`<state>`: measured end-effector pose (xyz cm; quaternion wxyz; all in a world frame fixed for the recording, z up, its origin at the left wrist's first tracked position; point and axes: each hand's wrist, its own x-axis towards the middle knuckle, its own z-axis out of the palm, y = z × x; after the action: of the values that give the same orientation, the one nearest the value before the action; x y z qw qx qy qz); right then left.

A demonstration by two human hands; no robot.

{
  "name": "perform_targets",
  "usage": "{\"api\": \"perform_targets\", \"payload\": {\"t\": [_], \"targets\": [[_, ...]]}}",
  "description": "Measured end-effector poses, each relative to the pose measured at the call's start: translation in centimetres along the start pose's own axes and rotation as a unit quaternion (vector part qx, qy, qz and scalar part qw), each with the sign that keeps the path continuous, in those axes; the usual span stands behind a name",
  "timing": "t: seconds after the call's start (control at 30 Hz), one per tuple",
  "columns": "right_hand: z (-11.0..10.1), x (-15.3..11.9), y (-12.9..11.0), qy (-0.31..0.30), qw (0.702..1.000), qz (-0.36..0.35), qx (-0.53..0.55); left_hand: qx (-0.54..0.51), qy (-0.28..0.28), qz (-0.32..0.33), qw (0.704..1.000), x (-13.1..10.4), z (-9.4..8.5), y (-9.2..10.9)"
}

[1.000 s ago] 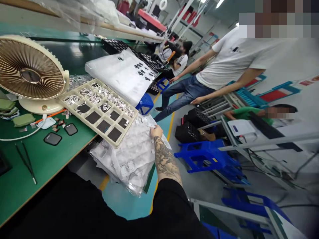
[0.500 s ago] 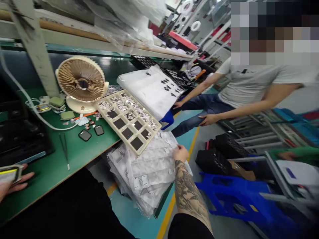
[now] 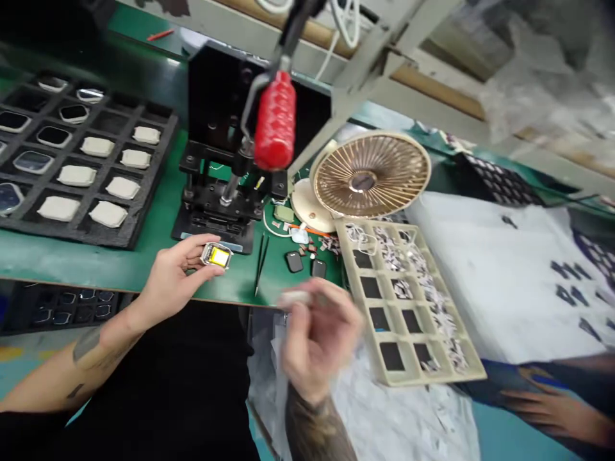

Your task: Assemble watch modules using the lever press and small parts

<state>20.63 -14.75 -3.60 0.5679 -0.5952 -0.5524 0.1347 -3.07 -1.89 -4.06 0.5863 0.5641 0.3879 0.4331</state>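
Observation:
My left hand [image 3: 168, 275] grips a small watch case [image 3: 207, 254] between thumb and fingers, just over the bench's front edge. A yellow and white battery [image 3: 220, 257] shows inside the open case. Blurred by motion, my right hand [image 3: 324, 339] pinches a small whitish piece [image 3: 294, 298] in front of the bench, left of the compartment tray [image 3: 384, 378]. Its exact kind is smeared. Between the hands, black tweezers [image 3: 261, 266] lie on the green bench [image 3: 235, 282]. Two small dark rounded pieces [image 3: 294, 261] rest to the right of the tweezers.
A hand press with a red handle [image 3: 275, 121] stands behind my left hand. At left sits a black foam tray [image 3: 129, 221] of white and dark watch parts. A fan [image 3: 369, 176] stands at the back. Plastic-wrapped sheets [image 3: 398, 416] lie below; a co-worker's hand [image 3: 557, 410] shows at right.
My view has swung left to the bench. My right hand has left the plastic-wrapped stack and now holds a whitish piece nearer my left hand. The watch case stays in my left hand.

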Motion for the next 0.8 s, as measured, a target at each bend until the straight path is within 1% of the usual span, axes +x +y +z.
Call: {"api": "perform_targets", "payload": {"t": [0.03, 0.07, 0.1, 0.13, 0.17, 0.2, 0.27, 0.37, 0.43, 0.5, 0.6, 0.7, 0.73, 0.8], "targets": [[2.8, 1.0, -0.7, -0.012, 0.999, 0.0, 0.049, -0.003, 0.002, 0.001, 1.0, -0.1, 0.0, -0.1], [5.2, 1.9, -1.2, -0.039, 0.994, 0.001, 0.098, -0.007, 0.004, 0.001, 1.0, -0.1, 0.1, -0.2], [7.2, 2.8, -1.7, -0.062, 0.989, 0.009, 0.137, -0.013, 0.009, 0.001, 1.0, -0.2, 0.2, -0.2], [8.6, 3.6, -2.0, -0.087, 0.983, 0.018, 0.16, -0.021, 0.014, 0.001, 1.0, -0.2, 0.2, -0.3], [9.5, 4.1, -2.2, -0.1, 0.98, 0.028, 0.167, -0.029, 0.02, 0.002, 0.999, -0.2, 0.3, -0.3], [10.1, 4.5, -2.4, -0.109, 0.98, 0.037, 0.163, -0.035, 0.025, 0.002, 0.999, -0.2, 0.3, -0.3], [10.1, 4.7, -2.5, -0.115, 0.983, 0.04, 0.136, -0.035, 0.031, 0.005, 0.999, -0.2, 0.4, -0.4], [9.1, 4.6, -2.5, -0.109, 0.987, 0.029, 0.112, -0.012, 0.012, 0.015, 1.0, -0.2, 0.3, -0.5], [8.6, 4.7, -2.7, -0.11, 0.985, 0.02, 0.128, 0.004, 0.006, 0.022, 1.0, -0.2, 0.2, -0.5], [8.6, 4.9, -3.2, -0.128, 0.979, 0.012, 0.158, 0.014, 0.01, 0.025, 1.0, -0.2, 0.2, -0.5], [9.6, 4.7, -4.0, -0.148, 0.974, -0.013, 0.172, 0.024, 0.005, 0.03, 0.999, -0.1, 0.1, -0.3], [10.9, 3.8, -4.1, -0.126, 0.976, -0.064, 0.167, 0.006, -0.011, 0.04, 0.999, 0.0, 0.0, -0.2], [11.2, 3.4, -4.0, -0.118, 0.976, -0.071, 0.169, -0.001, -0.012, 0.041, 0.999, 0.0, -0.1, -0.2], [11.5, 2.9, -3.5, -0.114, 0.978, -0.062, 0.162, -0.002, -0.006, 0.035, 0.999, 0.0, -0.2, -0.3]]}}
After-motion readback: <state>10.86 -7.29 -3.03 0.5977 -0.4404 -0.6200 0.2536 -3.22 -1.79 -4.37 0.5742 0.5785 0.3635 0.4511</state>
